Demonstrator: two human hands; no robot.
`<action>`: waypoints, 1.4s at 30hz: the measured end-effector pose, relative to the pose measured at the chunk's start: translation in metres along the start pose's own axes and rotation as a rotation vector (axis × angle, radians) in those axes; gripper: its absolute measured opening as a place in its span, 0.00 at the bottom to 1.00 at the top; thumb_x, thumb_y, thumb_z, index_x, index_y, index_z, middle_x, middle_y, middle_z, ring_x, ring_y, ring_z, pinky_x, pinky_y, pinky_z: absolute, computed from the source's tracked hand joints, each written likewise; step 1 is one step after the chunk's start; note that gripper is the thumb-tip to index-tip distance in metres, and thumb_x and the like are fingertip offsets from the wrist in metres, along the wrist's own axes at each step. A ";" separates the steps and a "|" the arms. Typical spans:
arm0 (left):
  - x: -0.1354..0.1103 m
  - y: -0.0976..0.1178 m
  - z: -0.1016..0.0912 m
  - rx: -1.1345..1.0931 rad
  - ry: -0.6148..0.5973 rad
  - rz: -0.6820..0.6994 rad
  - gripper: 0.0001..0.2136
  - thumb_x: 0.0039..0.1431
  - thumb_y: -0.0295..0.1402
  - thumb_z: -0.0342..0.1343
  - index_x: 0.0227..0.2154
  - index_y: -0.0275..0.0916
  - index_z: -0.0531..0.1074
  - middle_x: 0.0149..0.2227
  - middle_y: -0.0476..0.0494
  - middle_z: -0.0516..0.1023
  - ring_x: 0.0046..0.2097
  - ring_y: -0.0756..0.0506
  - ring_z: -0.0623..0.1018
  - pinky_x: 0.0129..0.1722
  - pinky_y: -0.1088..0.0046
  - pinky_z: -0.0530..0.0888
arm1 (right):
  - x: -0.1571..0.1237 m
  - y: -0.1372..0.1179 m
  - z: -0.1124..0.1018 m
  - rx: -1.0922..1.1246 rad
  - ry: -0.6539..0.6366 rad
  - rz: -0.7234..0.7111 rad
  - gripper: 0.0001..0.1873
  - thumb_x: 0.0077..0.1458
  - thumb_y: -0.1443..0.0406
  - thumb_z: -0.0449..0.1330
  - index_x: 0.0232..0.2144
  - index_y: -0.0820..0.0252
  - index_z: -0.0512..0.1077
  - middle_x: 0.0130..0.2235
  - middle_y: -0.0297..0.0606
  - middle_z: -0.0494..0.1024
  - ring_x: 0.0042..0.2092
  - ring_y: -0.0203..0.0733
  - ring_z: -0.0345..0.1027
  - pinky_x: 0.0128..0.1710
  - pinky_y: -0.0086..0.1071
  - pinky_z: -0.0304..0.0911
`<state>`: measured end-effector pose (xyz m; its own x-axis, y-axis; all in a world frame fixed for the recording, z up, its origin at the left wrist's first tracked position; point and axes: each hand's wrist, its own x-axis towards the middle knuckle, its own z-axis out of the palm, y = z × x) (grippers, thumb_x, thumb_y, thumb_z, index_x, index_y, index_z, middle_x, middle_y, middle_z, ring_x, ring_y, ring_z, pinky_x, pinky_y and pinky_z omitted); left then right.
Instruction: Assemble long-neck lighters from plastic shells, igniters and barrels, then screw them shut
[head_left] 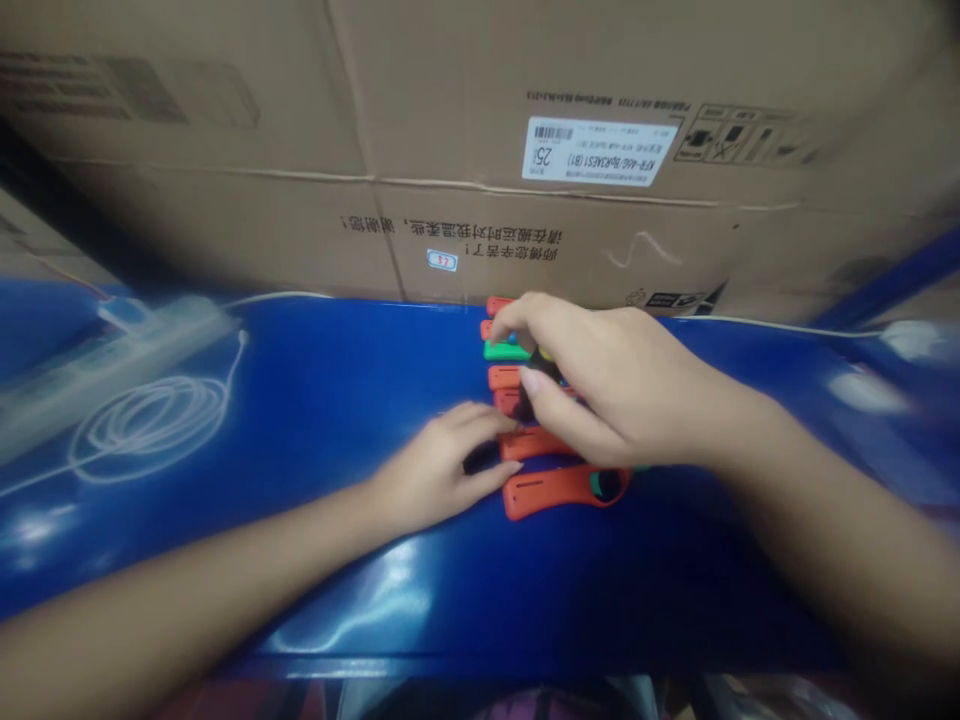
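A row of orange plastic handle-like pieces (559,488) lies on the blue table (337,400), with one green piece (504,351) among them near the back. My right hand (600,385) hovers over the row, fingers curled around a small dark object with a yellow spot (544,365). My left hand (439,468) rests flat on the table at the row's left end, its fingertips touching an orange piece. The hands hide most of the middle pieces.
A large cardboard box (450,150) with a white label stands along the table's back edge. A white power strip (112,345) and a coiled white cable (150,425) lie at the left. A white cable runs along the back right.
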<state>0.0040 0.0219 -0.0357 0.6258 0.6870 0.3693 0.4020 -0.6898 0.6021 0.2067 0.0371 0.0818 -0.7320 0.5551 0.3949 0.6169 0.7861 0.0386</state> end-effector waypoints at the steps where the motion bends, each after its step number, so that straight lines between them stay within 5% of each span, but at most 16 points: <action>1: 0.000 -0.001 0.000 0.001 0.004 0.006 0.12 0.65 0.34 0.58 0.50 0.40 0.73 0.48 0.40 0.78 0.50 0.41 0.77 0.51 0.61 0.76 | 0.000 0.000 -0.001 0.008 -0.009 0.010 0.17 0.63 0.61 0.49 0.47 0.63 0.70 0.36 0.41 0.80 0.30 0.42 0.70 0.26 0.32 0.52; 4: -0.001 -0.002 0.000 0.011 0.001 0.014 0.12 0.66 0.34 0.58 0.51 0.41 0.72 0.49 0.40 0.78 0.50 0.41 0.77 0.51 0.61 0.76 | -0.001 -0.001 -0.005 -0.011 -0.070 0.072 0.16 0.64 0.56 0.51 0.40 0.61 0.72 0.29 0.38 0.78 0.26 0.41 0.67 0.25 0.32 0.51; 8: -0.001 -0.001 0.000 0.021 0.006 0.018 0.11 0.66 0.33 0.58 0.49 0.40 0.73 0.48 0.40 0.78 0.49 0.42 0.77 0.50 0.62 0.76 | -0.002 -0.001 -0.010 0.059 -0.100 0.056 0.17 0.64 0.58 0.52 0.49 0.61 0.69 0.41 0.43 0.79 0.34 0.43 0.72 0.27 0.33 0.56; 12: -0.001 -0.001 0.000 0.019 -0.001 0.015 0.12 0.66 0.33 0.57 0.51 0.39 0.71 0.48 0.39 0.78 0.50 0.42 0.77 0.50 0.62 0.75 | -0.002 -0.001 -0.010 0.024 -0.134 0.083 0.17 0.65 0.56 0.51 0.44 0.61 0.71 0.34 0.40 0.79 0.29 0.42 0.70 0.26 0.33 0.56; 15: 0.000 -0.001 0.001 0.019 0.009 0.022 0.11 0.66 0.33 0.57 0.50 0.39 0.72 0.47 0.40 0.78 0.49 0.42 0.77 0.50 0.62 0.75 | -0.001 -0.001 -0.008 0.009 -0.099 0.084 0.18 0.63 0.58 0.52 0.50 0.62 0.68 0.41 0.44 0.79 0.33 0.43 0.72 0.27 0.33 0.57; 26: -0.001 0.000 0.000 0.019 0.002 0.027 0.11 0.66 0.33 0.57 0.50 0.39 0.71 0.47 0.40 0.78 0.49 0.41 0.77 0.50 0.62 0.75 | -0.001 0.002 -0.007 0.007 -0.075 0.046 0.13 0.62 0.58 0.52 0.39 0.60 0.70 0.28 0.35 0.77 0.24 0.37 0.64 0.24 0.31 0.47; 32: 0.000 0.001 -0.001 0.014 -0.001 0.022 0.11 0.66 0.32 0.57 0.50 0.39 0.72 0.48 0.39 0.78 0.50 0.41 0.77 0.51 0.61 0.75 | -0.002 0.000 -0.011 -0.033 -0.099 0.047 0.17 0.62 0.59 0.51 0.45 0.62 0.72 0.30 0.38 0.79 0.26 0.41 0.67 0.25 0.32 0.49; 36: 0.000 0.001 -0.001 0.021 0.008 0.022 0.11 0.66 0.32 0.57 0.49 0.39 0.72 0.47 0.39 0.78 0.49 0.41 0.77 0.50 0.62 0.75 | -0.002 0.002 -0.009 -0.008 -0.066 0.018 0.22 0.61 0.60 0.50 0.53 0.64 0.69 0.45 0.46 0.80 0.35 0.44 0.73 0.29 0.33 0.56; 40: 0.001 0.000 -0.001 0.027 -0.006 0.019 0.12 0.66 0.32 0.57 0.50 0.39 0.72 0.46 0.40 0.78 0.49 0.42 0.76 0.50 0.62 0.75 | -0.002 0.004 -0.009 -0.073 -0.064 0.047 0.19 0.64 0.57 0.49 0.44 0.63 0.73 0.33 0.41 0.80 0.30 0.43 0.70 0.27 0.32 0.52; 42: 0.001 0.000 -0.001 0.024 -0.011 0.017 0.11 0.66 0.32 0.57 0.49 0.39 0.72 0.46 0.40 0.77 0.48 0.42 0.76 0.49 0.62 0.75 | -0.002 0.004 -0.009 -0.066 -0.060 0.006 0.19 0.64 0.59 0.48 0.46 0.63 0.73 0.37 0.43 0.80 0.32 0.43 0.70 0.27 0.32 0.52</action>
<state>0.0041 0.0230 -0.0351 0.6399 0.6726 0.3717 0.4071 -0.7069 0.5784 0.2133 0.0370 0.0898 -0.7432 0.5765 0.3396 0.6375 0.7643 0.0977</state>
